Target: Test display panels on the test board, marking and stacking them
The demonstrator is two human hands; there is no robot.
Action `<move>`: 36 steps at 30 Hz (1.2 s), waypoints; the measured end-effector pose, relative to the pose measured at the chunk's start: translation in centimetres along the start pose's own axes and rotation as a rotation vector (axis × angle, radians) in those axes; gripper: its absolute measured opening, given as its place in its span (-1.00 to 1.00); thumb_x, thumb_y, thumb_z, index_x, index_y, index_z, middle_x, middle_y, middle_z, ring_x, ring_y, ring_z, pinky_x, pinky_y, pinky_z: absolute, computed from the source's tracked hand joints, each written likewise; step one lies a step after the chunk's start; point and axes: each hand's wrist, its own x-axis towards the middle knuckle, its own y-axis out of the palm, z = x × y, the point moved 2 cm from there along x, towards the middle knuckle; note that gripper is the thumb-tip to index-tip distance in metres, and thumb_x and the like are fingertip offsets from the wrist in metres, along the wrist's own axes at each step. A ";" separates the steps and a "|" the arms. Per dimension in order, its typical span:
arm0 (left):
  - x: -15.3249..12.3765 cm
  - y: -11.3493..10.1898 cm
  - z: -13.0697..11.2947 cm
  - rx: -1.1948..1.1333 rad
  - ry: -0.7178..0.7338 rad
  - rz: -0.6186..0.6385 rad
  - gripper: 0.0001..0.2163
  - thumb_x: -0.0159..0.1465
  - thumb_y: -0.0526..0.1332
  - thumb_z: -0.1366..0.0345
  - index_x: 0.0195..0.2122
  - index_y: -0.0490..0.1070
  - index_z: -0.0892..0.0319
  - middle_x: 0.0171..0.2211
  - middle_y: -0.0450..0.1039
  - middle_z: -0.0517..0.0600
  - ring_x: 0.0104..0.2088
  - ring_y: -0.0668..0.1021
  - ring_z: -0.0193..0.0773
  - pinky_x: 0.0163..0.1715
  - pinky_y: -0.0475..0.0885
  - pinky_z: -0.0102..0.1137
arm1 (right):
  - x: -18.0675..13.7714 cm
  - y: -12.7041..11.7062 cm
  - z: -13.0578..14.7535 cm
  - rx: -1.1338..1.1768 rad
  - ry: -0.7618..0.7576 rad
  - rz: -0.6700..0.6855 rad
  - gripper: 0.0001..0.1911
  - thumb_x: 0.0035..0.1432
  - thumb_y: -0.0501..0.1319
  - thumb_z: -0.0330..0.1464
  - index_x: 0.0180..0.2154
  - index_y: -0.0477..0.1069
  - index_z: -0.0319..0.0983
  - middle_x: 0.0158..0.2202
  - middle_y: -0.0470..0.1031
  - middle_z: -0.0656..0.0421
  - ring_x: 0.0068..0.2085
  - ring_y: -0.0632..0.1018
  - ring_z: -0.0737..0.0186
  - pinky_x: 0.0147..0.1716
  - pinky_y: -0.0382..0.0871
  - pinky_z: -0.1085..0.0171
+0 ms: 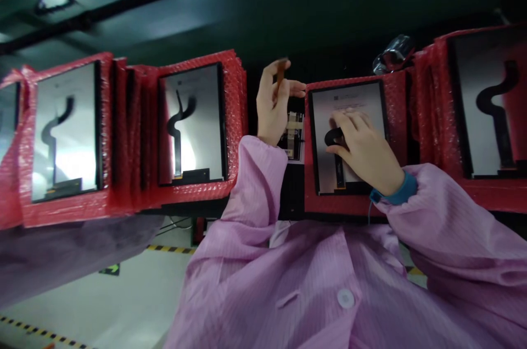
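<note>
My left hand [272, 102] is raised over the dark bench, its fingers pinched round a thin brown strip [280, 76]. My right hand [362, 146] lies on a grey display panel [348, 102] that rests on red bubble wrap [349, 203]. Its fingers press on the panel's black flex cable [334, 138]. A blue wrist strap [397, 192] circles the right wrist. Both arms wear pink sleeves.
More panels with black flex cables lie on red bubble wrap at the left [66, 129], centre left [191, 124] and far right [489, 102]. A small board with connectors [293, 138] sits between my hands. A crumpled clear film [393, 52] lies behind. The floor [135, 294] shows below.
</note>
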 end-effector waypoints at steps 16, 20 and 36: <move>-2.4 0.4 -1.8 0.441 -0.015 0.241 -0.56 0.52 -0.10 -0.06 -0.27 0.44 0.06 -0.48 0.47 -0.09 -0.43 0.53 -0.23 0.02 0.38 -0.07 | 1.1 1.6 -0.2 0.855 0.076 0.082 -0.28 0.46 -0.37 0.00 0.28 0.26 -0.21 0.17 0.46 -0.02 0.14 0.54 0.16 0.13 0.46 0.11; -2.3 0.3 -1.7 0.521 0.045 0.297 -0.61 0.52 -0.03 0.03 -0.31 0.45 0.07 -0.42 0.47 -0.07 -0.30 0.54 -0.20 0.13 0.29 -0.06 | 1.5 1.5 -0.5 0.965 0.016 0.063 -0.33 0.42 -0.26 0.08 -0.24 0.40 -0.23 0.03 0.50 -0.01 -0.02 0.55 0.15 0.00 0.48 0.15; -2.5 1.0 -2.1 0.472 -0.042 0.503 -0.77 0.34 0.19 0.21 -0.48 0.38 0.09 -0.43 0.42 -0.09 -0.10 0.54 -0.07 0.34 0.07 0.10 | 2.3 0.2 -1.4 0.194 -0.291 -0.022 -0.59 0.44 -0.16 -0.18 -0.30 0.33 -0.19 -0.12 0.46 0.03 -0.01 0.39 0.04 0.14 0.28 -0.05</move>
